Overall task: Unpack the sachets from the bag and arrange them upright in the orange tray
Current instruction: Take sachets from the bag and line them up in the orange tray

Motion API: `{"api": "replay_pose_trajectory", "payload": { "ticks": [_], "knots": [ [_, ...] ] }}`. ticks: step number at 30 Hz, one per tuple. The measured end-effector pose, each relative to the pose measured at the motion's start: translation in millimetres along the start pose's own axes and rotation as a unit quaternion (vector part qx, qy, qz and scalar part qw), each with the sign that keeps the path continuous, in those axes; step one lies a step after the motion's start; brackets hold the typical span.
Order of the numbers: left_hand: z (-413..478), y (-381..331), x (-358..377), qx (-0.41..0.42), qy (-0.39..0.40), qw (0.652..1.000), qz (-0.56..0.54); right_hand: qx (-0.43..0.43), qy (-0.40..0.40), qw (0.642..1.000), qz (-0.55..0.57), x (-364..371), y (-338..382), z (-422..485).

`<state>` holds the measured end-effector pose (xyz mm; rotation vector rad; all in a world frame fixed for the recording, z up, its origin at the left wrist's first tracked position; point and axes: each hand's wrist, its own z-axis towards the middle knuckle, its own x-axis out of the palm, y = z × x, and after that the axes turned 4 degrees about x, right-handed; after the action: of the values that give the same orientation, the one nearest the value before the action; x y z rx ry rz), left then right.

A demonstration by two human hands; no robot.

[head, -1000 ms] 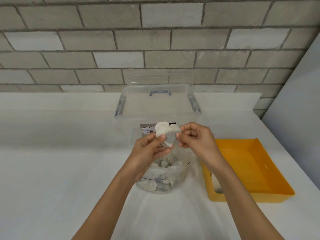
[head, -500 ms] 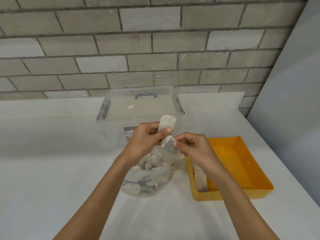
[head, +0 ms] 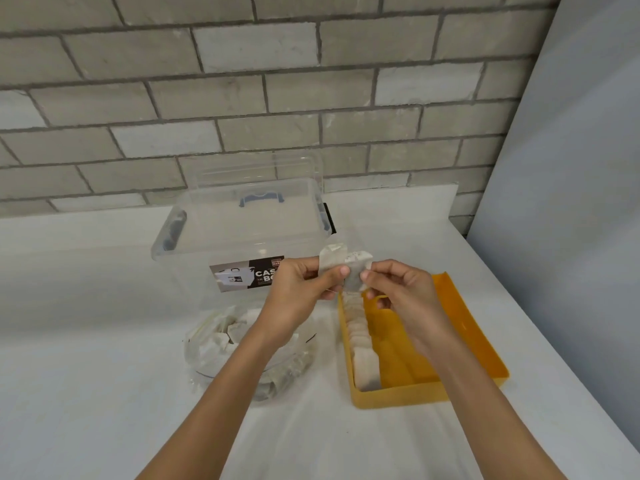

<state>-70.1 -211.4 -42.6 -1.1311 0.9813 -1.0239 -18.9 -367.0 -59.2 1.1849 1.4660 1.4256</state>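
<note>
My left hand [head: 301, 289] pinches a white sachet [head: 331, 258] and my right hand [head: 398, 289] pinches a second sachet [head: 356, 271] right beside it; the two sachets overlap above the far left corner of the orange tray [head: 460, 344]. A row of several sachets [head: 360, 341] stands upright along the tray's left wall. The clear plastic bag [head: 221, 344] with several more sachets lies on the table left of the tray, partly hidden by my left forearm.
A clear lidded storage box [head: 242, 237] with a black-and-white label stands behind the bag against the brick wall. A grey panel [head: 571, 202] rises along the table's right side. The tray's right part holds nothing.
Both hands have moved right from above the bag to above the tray's far left corner, carrying the two sachets. The camera view has shifted, showing more of the tray.
</note>
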Motion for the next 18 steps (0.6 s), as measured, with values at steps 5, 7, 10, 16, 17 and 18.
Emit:
{"api": "replay_pose_trajectory", "payload": {
  "ticks": [5, 7, 10, 16, 17, 18],
  "knots": [
    [8.3, 6.5, 7.1, 0.031, 0.005, 0.997, 0.076, -0.039, 0.008, 0.997, -0.067, -19.6, 13.8, 5.1],
    [10.3, 7.5, 9.7, 0.032, 0.018, 0.995, 0.089, -0.063, 0.024, 0.993, -0.098, -23.8, 18.4, 7.9],
    [12.0, 6.6, 12.0, 0.02, 0.022, 0.997, 0.072, -0.088, 0.035, 0.99, -0.103, -29.0, 21.7, 11.4],
    [13.9, 6.9, 13.3, -0.004, 0.018, 0.999, 0.031, -0.077, 0.028, 0.983, -0.164, -38.7, 12.3, 22.3],
    [13.7, 8.5, 12.2, -0.011, 0.012, 0.999, 0.027, -0.072, 0.011, 0.981, -0.179, -41.4, 8.6, 26.3],
    [13.3, 10.4, 10.6, -0.018, 0.005, 1.0, 0.022, -0.065, -0.002, 0.978, -0.198, -44.2, 4.4, 30.9]
  ]
}}
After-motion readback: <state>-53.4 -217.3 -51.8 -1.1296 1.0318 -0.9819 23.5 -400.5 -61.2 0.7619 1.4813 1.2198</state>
